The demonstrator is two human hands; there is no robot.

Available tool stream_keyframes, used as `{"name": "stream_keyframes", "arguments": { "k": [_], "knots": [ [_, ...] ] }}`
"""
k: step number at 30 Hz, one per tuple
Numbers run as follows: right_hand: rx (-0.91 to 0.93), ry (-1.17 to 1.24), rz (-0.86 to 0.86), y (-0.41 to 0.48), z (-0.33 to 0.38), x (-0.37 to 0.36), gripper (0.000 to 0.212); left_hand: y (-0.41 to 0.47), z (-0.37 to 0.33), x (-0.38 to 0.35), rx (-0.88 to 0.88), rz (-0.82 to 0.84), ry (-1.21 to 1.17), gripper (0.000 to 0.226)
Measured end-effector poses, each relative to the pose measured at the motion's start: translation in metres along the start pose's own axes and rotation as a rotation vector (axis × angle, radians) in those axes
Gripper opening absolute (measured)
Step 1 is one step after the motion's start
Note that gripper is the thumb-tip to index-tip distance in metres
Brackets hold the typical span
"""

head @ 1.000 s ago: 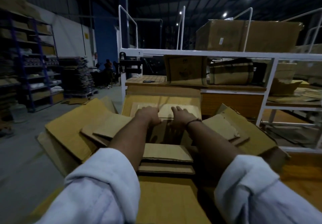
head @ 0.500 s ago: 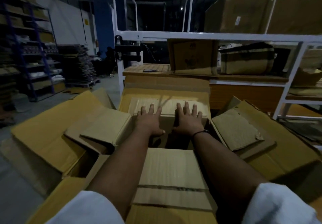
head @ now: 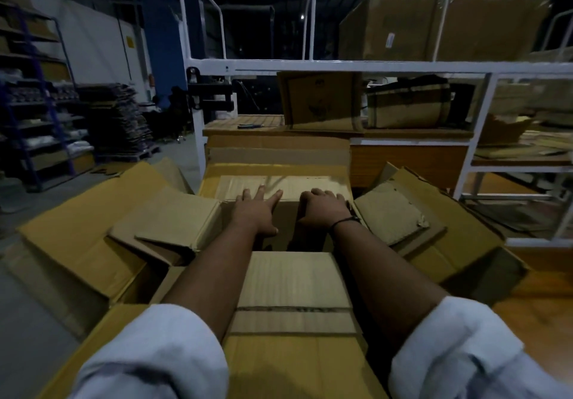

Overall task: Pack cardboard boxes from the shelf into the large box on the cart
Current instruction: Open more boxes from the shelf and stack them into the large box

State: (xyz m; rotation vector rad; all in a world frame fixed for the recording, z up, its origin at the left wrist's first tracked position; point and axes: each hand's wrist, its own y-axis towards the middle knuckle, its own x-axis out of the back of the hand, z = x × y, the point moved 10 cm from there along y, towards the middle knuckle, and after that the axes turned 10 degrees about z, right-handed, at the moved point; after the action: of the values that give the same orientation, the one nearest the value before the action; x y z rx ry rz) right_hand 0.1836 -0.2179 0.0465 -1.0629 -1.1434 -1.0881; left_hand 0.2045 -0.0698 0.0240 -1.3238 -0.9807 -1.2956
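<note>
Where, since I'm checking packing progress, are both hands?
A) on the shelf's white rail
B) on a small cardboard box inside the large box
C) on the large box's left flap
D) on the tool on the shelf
B: the left hand and right hand both rest on the small cardboard box inside the large box.

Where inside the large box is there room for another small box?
Only the dark gap between the far box, under left hand and right hand, and the near box; forearms cross it. The left flap is bare outward; cardboard sheets crowd both flaps inward.
</note>
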Motion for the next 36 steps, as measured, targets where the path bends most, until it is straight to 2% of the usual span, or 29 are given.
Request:
{"name": "stream_keyframes", "arguments": {
  "k": [7, 14, 17, 21, 26, 29, 31, 34, 36],
  "knots": [
    [-0.171, -0.055, -0.026, -0.043, -0.04, 0.006, 0.07, 0.004, 0.003, -0.003, 0.006, -0.021, -0.01, 0.112],
    [-0.224, 0.187, -0.026, -0.049, -0.063, 0.006, 0.048, 0.001, 0.006, -0.001, 0.0, -0.029, -0.03, 0.109],
    [-0.234, 0.238, -0.007, -0.048, -0.054, 0.006, 0.054, 0.0, 0.009, -0.001, -0.018, -0.035, -0.019, 0.107],
    [-0.065, 0.421, -0.132, -0.057, 0.011, 0.011, 0.062, -0.004, 0.011, -0.001, -0.018, -0.041, -0.039, 0.103],
    [0.157, 0.311, -0.08, -0.085, 0.105, -0.001, 0.064, -0.001, 0.02, 0.001, -0.051, -0.032, -0.103, 0.088],
    [0.166, 0.238, -0.092, -0.096, 0.109, -0.018, 0.04, -0.004, 0.024, 0.003, -0.046, -0.063, -0.147, 0.079],
    [0.165, 0.225, -0.161, -0.1, 0.107, -0.023, 0.025, -0.007, 0.023, 0.007, -0.034, -0.096, -0.184, 0.076],
    [0.197, 0.187, -0.241, -0.101, 0.112, -0.021, 0.021, -0.013, 0.02, 0.014, -0.026, -0.104, -0.209, 0.08],
    [0.194, 0.191, -0.237, -0.099, 0.112, -0.021, 0.023, -0.025, 0.02, 0.022, -0.012, -0.147, -0.281, 0.071]
  ]
}}
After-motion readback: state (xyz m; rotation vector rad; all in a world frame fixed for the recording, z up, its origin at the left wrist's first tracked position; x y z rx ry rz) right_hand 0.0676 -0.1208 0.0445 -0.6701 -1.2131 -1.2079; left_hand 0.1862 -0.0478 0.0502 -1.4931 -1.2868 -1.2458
